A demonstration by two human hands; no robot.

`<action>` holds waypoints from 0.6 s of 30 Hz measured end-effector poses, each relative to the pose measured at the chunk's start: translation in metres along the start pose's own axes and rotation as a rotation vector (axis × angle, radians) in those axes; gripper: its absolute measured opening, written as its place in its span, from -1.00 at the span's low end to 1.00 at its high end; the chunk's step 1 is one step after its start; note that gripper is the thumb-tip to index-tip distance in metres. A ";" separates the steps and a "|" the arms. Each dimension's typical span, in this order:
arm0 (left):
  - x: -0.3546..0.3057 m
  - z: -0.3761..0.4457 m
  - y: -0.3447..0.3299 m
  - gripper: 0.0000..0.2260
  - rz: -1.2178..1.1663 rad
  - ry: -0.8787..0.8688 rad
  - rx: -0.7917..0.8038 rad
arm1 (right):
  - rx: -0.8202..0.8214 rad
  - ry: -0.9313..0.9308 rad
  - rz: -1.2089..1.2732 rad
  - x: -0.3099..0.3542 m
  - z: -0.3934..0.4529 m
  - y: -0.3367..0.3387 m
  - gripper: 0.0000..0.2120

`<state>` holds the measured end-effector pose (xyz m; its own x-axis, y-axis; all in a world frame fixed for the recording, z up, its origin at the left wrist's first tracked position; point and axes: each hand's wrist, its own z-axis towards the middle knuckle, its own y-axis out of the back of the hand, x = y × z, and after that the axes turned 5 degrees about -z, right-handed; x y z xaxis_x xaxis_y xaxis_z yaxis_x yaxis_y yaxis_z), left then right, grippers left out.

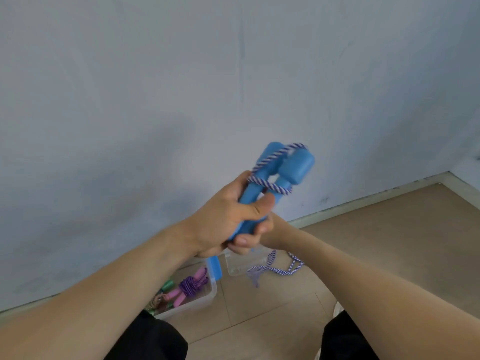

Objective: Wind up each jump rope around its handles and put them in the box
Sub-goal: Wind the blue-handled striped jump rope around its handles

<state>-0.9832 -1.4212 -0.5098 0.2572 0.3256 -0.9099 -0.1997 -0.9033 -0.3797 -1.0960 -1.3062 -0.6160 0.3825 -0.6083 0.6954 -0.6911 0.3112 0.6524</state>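
Pale blue-grey wall (181, 87) fills most of the view, and it is met low down by a tan tiled floor (376, 242). Two blue handles (283, 167) are held side by side and raised in front of the wall by the left hand (223, 224), whose fingers and thumb are curled round their lower halves. A purple-and-white striped rope (270, 184) is seen looped around the handles above that grip and across their thick upper ends. The right hand (255, 236) is tucked under the left one and mostly hidden; its fingers appear curled at the handles' lower ends, but what it grips cannot be told. The rope's loose remainder is seen trailing on the floor below the hands, partly over a clear lid (241, 266). A clear plastic box (205, 300) with a blue latch is seen on the floor near the wall, and a pink-handled rope (189, 284) with wound purple cord and a green-handled one (166, 287) lie inside it.
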 end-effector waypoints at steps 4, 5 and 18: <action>-0.004 0.001 0.021 -0.68 -0.105 0.008 -0.184 | 0.065 -0.025 0.154 0.009 -0.005 0.001 -0.85; -0.004 0.001 0.024 -0.71 -0.132 0.026 -0.183 | 0.063 0.022 0.332 0.016 -0.006 0.006 -0.76; 0.000 0.011 0.048 -0.76 0.110 0.057 -0.487 | -0.132 0.036 0.708 0.057 -0.020 0.042 -0.80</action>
<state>-1.0036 -1.4616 -0.5305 0.3137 0.2179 -0.9242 0.2327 -0.9613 -0.1477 -1.0905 -1.3133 -0.5427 -0.1083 -0.2048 0.9728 -0.7018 0.7089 0.0711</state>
